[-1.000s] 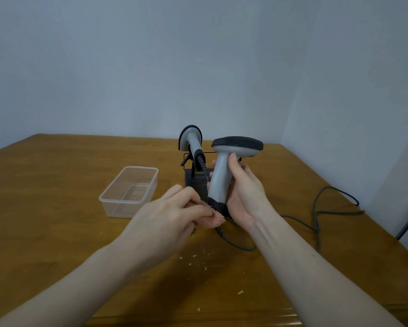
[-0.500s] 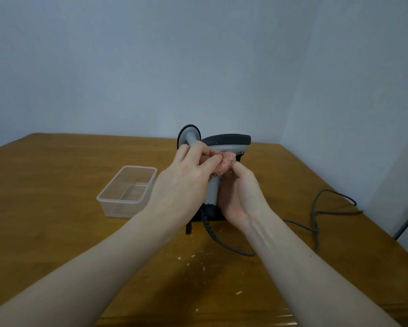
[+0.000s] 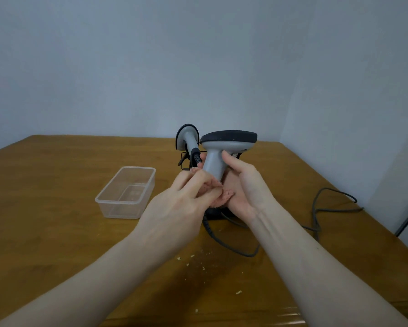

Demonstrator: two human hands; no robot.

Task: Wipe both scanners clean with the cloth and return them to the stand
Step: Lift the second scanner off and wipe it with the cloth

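Two scanners: one in hand, one on the stand

One scanner (image 3: 218,152) is held upright above the surface (image 3: 56,185), just in front of the stand (image 3: 186,161). The right hand (image 3: 243,187) grips its grey handle, thumb across the front. The left hand (image 3: 186,201) pinches the pink cloth (image 3: 222,197) against the handle's lower end. Half a second ago the cloth was up at the scanner's head; a second ago it was at the handle's base. It has now come back down, so wiping strokes run the length of the handle, and the first scanner is judged mid-clean, not yet ready for return.

The second scanner (image 3: 186,138) sits in the stand behind, apparently untouched.

A clear tub (image 3: 127,192) stands left of the hands. A cable (image 3: 328,208) trails off right. Pale crumbs (image 3: 193,260) lie on the near surface.

Hidden: most of the cloth inside the left fingers, the handle's base and the stand's foot behind both hands. Whether the scan window is clean cannot be told.
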